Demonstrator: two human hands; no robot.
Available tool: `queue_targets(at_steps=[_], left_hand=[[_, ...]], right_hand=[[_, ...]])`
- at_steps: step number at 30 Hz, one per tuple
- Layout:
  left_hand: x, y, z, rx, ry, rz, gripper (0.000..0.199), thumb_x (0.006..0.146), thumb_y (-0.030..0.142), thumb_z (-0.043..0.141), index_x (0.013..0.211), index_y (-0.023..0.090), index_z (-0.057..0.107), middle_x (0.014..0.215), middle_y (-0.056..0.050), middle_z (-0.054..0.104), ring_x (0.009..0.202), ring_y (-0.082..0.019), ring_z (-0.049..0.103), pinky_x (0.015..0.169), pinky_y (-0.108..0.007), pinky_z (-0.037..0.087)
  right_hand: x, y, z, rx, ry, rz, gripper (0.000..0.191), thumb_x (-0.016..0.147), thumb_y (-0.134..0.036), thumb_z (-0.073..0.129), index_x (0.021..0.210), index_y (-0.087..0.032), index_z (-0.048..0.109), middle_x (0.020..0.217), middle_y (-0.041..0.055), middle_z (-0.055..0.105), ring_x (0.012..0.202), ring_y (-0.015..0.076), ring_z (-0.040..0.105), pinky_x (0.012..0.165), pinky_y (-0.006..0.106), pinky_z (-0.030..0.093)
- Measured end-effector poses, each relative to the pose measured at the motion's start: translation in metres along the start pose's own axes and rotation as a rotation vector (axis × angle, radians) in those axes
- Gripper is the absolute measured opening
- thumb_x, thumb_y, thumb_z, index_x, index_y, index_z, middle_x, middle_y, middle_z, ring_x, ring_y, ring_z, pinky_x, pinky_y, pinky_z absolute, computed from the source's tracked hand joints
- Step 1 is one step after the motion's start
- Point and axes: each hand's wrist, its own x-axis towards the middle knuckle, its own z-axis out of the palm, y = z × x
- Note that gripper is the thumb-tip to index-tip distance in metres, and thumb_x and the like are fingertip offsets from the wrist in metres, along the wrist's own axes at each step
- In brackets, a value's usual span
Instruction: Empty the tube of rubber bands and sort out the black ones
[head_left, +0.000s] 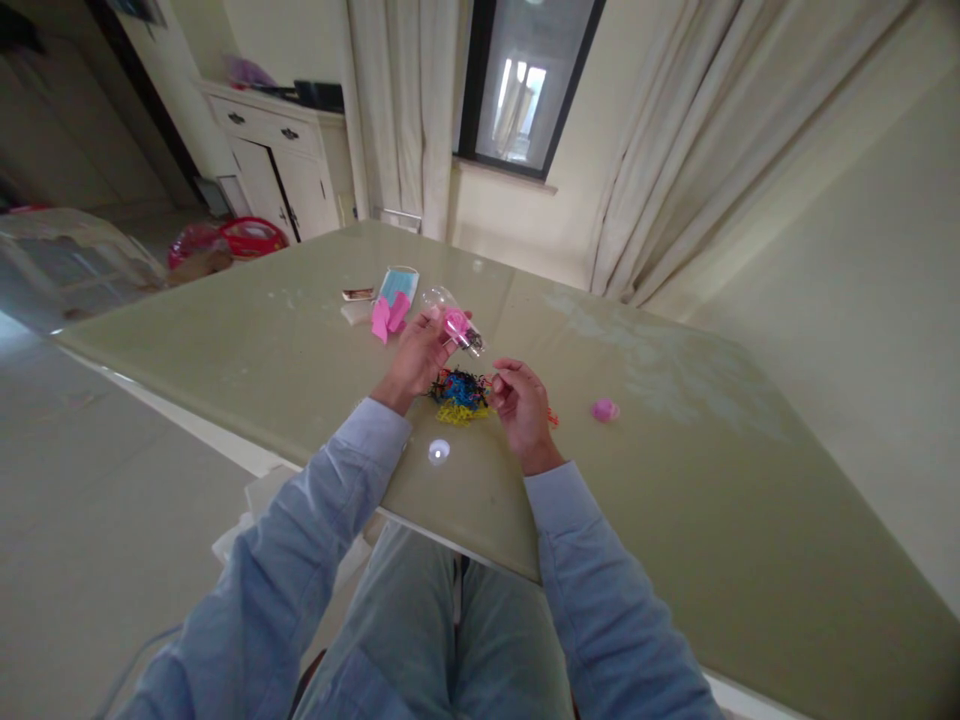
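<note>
My left hand (422, 352) is closed around a clear plastic container (466, 330), held tilted above the table. Something pink and a clump of small dark bits show through its wall. Just to the right, my right hand (519, 402) has thumb and fingers pinched together; whatever is between them is too small to make out. Below and between both hands lies a pile of small coloured bands or strips (459, 388), blue and black with yellow at the near side. A few orange ones show beside my right hand, which partly hides them.
Farther back on the green table (675, 520) lie a blue face mask (398, 284), pink pieces (390, 316) and a small flat packet (358, 294). A small pink-purple object (604, 410) sits to the right. A bright round spot (439, 452) shows near the front edge.
</note>
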Motion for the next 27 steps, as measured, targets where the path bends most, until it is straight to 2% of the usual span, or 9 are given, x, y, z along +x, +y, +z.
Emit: queue_targets(at_steps=[2,4,6,9,14,21,27], left_hand=[[0.0,0.0,0.001,-0.001,0.011,-0.008,0.032,0.078,0.035,0.082,0.094,0.016,0.062,0.101,-0.01,0.075,0.102,-0.021,0.071,0.093,-0.035,0.056],[-0.001,0.001,0.003,0.008,0.017,-0.027,0.029,0.079,0.034,0.081,0.093,0.016,0.062,0.102,-0.01,0.075,0.103,-0.021,0.071,0.094,-0.035,0.056],[-0.003,0.002,0.006,0.017,0.019,-0.042,0.027,0.08,0.033,0.08,0.091,0.016,0.062,0.102,-0.01,0.075,0.104,-0.021,0.07,0.096,-0.036,0.056],[-0.006,0.005,0.01,0.034,0.012,-0.06,0.024,0.081,0.031,0.079,0.089,0.016,0.063,0.101,-0.009,0.075,0.104,-0.021,0.07,0.097,-0.037,0.056],[-0.006,0.005,0.01,0.03,-0.039,-0.094,0.027,0.078,0.03,0.082,0.091,0.015,0.063,0.098,-0.009,0.075,0.099,-0.021,0.071,0.093,-0.037,0.058],[-0.008,-0.004,0.007,0.027,-0.152,-0.221,0.045,0.067,0.024,0.09,0.1,0.016,0.062,0.089,-0.004,0.074,0.081,-0.017,0.073,0.075,-0.03,0.062],[-0.011,-0.001,0.011,0.045,-0.176,-0.211,0.043,0.069,0.023,0.088,0.1,0.017,0.06,0.092,-0.003,0.074,0.081,-0.017,0.073,0.075,-0.029,0.062]], right_hand=[[-0.001,0.002,0.0,-0.033,-0.044,0.035,0.03,0.067,-0.027,0.071,0.096,-0.019,0.071,0.053,-0.0075,0.058,0.044,0.0062,0.044,0.04,0.016,0.032],[-0.004,0.005,0.002,-0.075,-0.107,0.063,0.05,0.07,-0.028,0.07,0.119,-0.02,0.068,0.052,-0.0086,0.058,0.041,0.0065,0.042,0.039,0.017,0.03],[-0.008,0.008,0.006,-0.103,-0.154,0.073,0.067,0.072,-0.029,0.07,0.138,-0.023,0.058,0.053,-0.0096,0.059,0.04,0.0063,0.04,0.037,0.017,0.029],[-0.012,0.013,0.01,-0.113,-0.198,0.071,0.081,0.076,-0.03,0.07,0.152,-0.027,0.042,0.056,-0.0101,0.061,0.038,0.0056,0.039,0.036,0.016,0.027],[-0.01,0.014,0.008,-0.111,-0.215,0.084,0.087,0.077,-0.03,0.069,0.156,-0.03,0.034,0.055,-0.0113,0.06,0.035,0.0052,0.035,0.033,0.016,0.025],[-0.006,0.011,0.003,-0.112,-0.318,0.129,0.085,0.077,-0.03,0.07,0.154,-0.029,0.036,0.057,-0.0101,0.06,0.034,0.0043,0.034,0.031,0.015,0.023],[-0.004,0.011,0.004,-0.064,-0.341,0.168,0.083,0.075,-0.029,0.073,0.151,-0.031,0.039,0.057,-0.0104,0.059,0.033,0.003,0.03,0.031,0.013,0.021]])
